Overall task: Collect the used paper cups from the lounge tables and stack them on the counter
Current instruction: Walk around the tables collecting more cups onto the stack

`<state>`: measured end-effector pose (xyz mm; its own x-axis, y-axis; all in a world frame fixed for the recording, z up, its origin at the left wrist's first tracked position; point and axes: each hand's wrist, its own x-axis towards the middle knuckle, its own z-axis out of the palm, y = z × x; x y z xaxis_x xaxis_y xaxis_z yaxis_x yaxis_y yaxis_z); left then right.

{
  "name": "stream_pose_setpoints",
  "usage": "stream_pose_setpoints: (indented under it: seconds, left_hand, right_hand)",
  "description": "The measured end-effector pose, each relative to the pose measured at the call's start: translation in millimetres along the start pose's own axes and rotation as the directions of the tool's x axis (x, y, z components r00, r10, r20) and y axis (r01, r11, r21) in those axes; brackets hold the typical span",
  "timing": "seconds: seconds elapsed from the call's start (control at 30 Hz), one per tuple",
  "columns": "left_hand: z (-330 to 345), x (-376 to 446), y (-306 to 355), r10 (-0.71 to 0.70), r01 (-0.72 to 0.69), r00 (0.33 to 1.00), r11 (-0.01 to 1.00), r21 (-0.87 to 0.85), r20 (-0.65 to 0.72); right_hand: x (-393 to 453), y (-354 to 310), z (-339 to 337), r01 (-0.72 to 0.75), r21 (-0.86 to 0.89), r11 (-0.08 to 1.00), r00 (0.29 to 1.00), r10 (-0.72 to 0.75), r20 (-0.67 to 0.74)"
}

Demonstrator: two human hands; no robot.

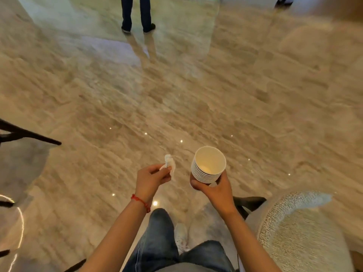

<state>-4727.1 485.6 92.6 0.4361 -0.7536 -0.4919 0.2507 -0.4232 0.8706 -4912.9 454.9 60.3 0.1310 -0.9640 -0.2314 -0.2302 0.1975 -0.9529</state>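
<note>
Clearly the collecting is well under way: the right hand (216, 190) is wrapped around the lower part of a stack of paper cups (208, 164), fingers curled around its base, holding it upright and slightly tilted over the floor. The ribbed rims nested below the top cup suggest close to ten cups gathered, though the exact count is hard to read. The top cup looks empty inside apart from a pale glow at its bottom, which may be light or a little leftover liquid; the view is too soft to say.

The left hand (152, 178), with a red string bracelet (141, 202) at the wrist, pinches a small crumpled white tissue (169, 163) between thumb and fingertips, held just beside the stack but not touching it.

Below are the person's jeans and a light shoe on a glossy stone floor (176, 95), which fits someone walking. A pale upholstered chair (298, 228) sits at the lower right, dark chair legs (29, 135) show at the left edge, and another person's legs (137, 14) stand far ahead.

No lounge table and no counter are in sight. So gathering seems largely done, or between tables, while the last part remains: carrying the stack to the counter and setting it down there. Whether more cups wait elsewhere cannot be told.
</note>
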Motion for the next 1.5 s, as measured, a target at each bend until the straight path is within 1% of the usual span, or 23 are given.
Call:
stream_pose_setpoints:
  seconds: [0.2,0.3,0.4,0.6,0.73,0.83,0.97,1.1,1.2,1.27,1.4,1.5]
  left_hand:
    - [43,89,45,-0.016,0.014,0.993,1.000,0.017,0.116]
    - [69,143,77,-0.010,0.005,0.984,1.000,0.030,0.176]
    - [93,186,107,-0.007,-0.004,0.976,0.999,0.049,0.218]
    - [151,256,151,-0.017,-0.022,0.949,0.992,0.122,0.313]
    - [198,292,166,-0.046,-0.010,0.934,0.988,0.155,0.353]
    - [240,320,176,-0.057,-0.016,0.924,0.982,0.187,0.379]
    - [313,352,190,-0.073,-0.021,0.907,0.975,0.219,0.414]
    - [384,369,208,-0.083,-0.047,0.874,0.966,0.253,0.479]
    - [431,379,217,-0.094,-0.064,0.849,0.958,0.279,0.520]
    - [462,386,218,-0.109,-0.078,0.823,0.951,0.301,0.558]
    - [523,401,222,-0.156,-0.103,0.763,0.928,0.357,0.628]
    - [574,416,225,-0.195,-0.132,0.702,0.910,0.394,0.685]
  right_hand:
    - [91,-16,-8,-0.003,0.026,1.000,0.993,0.006,-0.115]
    - [144,-29,-12,0.006,0.041,0.999,0.980,0.002,-0.200]
    - [185,-42,-16,0.015,0.052,0.999,0.968,-0.002,-0.251]
    - [255,-58,-34,-0.021,0.093,0.995,0.937,0.052,-0.344]
    - [300,-61,-61,-0.046,0.136,0.990,0.922,0.094,-0.377]
    - [337,-59,-87,-0.033,0.161,0.986,0.908,0.097,-0.409]
    - [390,-61,-136,-0.019,0.156,0.988,0.888,0.089,-0.451]
    - [428,-69,-185,-0.006,0.168,0.986,0.863,0.090,-0.497]
    - [450,-71,-215,-0.012,0.184,0.983,0.834,0.111,-0.540]
    - [461,-67,-232,-0.016,0.196,0.980,0.801,0.130,-0.584]
    - [477,-62,-267,-0.035,0.225,0.974,0.715,0.182,-0.676]
    - [491,-60,-293,-0.033,0.244,0.969,0.627,0.210,-0.750]
